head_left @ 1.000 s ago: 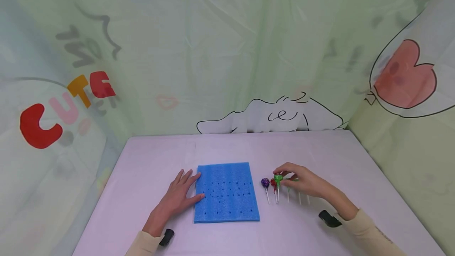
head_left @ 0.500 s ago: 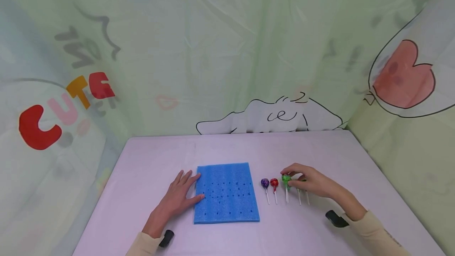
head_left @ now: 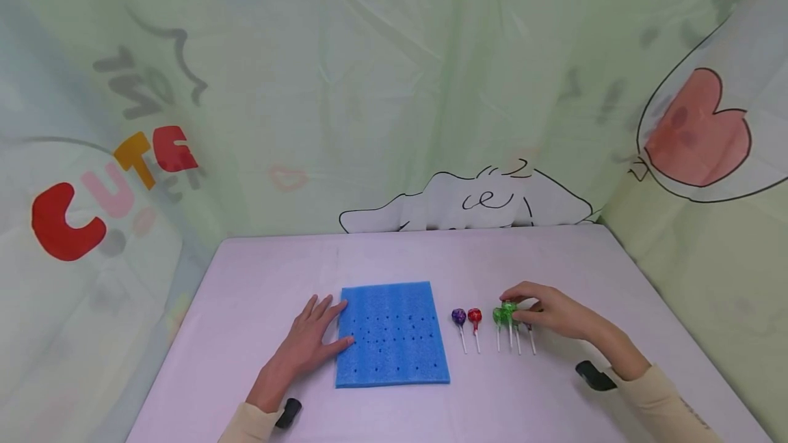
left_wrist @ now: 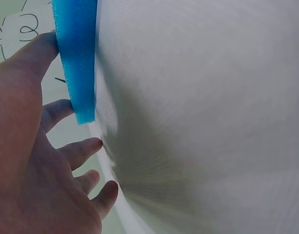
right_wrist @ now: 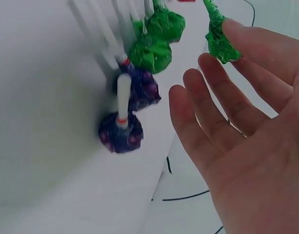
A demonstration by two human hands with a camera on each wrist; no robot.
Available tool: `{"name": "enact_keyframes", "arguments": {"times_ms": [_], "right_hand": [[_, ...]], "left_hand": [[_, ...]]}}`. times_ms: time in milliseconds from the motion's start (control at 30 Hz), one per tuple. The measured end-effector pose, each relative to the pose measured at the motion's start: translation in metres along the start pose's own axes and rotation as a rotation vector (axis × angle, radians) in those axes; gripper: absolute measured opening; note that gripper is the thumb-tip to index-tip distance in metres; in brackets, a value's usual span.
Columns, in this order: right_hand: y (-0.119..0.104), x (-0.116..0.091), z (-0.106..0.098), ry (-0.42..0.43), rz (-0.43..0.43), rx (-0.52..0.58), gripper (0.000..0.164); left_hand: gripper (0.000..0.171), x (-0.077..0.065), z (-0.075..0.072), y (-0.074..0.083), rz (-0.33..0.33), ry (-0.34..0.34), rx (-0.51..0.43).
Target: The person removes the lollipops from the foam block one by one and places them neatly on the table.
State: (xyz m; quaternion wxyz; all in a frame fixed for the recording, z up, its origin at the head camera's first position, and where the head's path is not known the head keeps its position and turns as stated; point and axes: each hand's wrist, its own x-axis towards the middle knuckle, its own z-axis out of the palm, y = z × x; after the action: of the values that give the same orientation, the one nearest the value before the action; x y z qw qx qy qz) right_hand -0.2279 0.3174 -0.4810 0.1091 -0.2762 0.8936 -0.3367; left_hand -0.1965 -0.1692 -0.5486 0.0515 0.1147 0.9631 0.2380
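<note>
My right hand pinches a green-wrapped lollipop by its head between thumb and index finger, its white stick pointing down in the head view. Close beneath and behind it are two more green lollipops. Dark purple lollipops lie on the table on the right side of that group. My left hand has its fingers spread, thumb and index fingertip at the left edge of a blue foam board dotted with small holes. In the left wrist view the other fingertips reach past the foam's corner.
A purple lollipop and a red lollipop lie between the foam board and the right hand, sticks toward me. The pale table is bounded by printed curtains at the back and sides.
My right hand has moved right with the pinched green lollipop, away from the red one and across another green one. The left hand has stayed at the foam board.
</note>
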Motion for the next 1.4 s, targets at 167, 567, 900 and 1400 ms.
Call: {"name": "enact_keyframes", "arguments": {"times_ms": [167, 567, 900, 1400], "right_hand": [[0.001, -0.005, -0.005, 0.012, 0.0, -0.021, 0.036], [0.014, -0.016, -0.016, -0.007, 0.049, -0.035, 0.036], [0.024, -0.023, -0.027, -0.025, 0.072, -0.066, 0.036], [0.034, -0.034, -0.046, -0.097, 0.098, -0.064, 0.035]], "left_hand": [[0.08, 0.0, 0.0, 0.0, 0.0, -0.001, 0.003], [0.08, 0.0, 0.0, -0.001, 0.004, -0.002, -0.002], [0.079, -0.001, 0.0, 0.0, 0.003, -0.001, 0.009], [0.08, 0.0, 0.001, -0.001, 0.003, 0.004, 0.005]]}}
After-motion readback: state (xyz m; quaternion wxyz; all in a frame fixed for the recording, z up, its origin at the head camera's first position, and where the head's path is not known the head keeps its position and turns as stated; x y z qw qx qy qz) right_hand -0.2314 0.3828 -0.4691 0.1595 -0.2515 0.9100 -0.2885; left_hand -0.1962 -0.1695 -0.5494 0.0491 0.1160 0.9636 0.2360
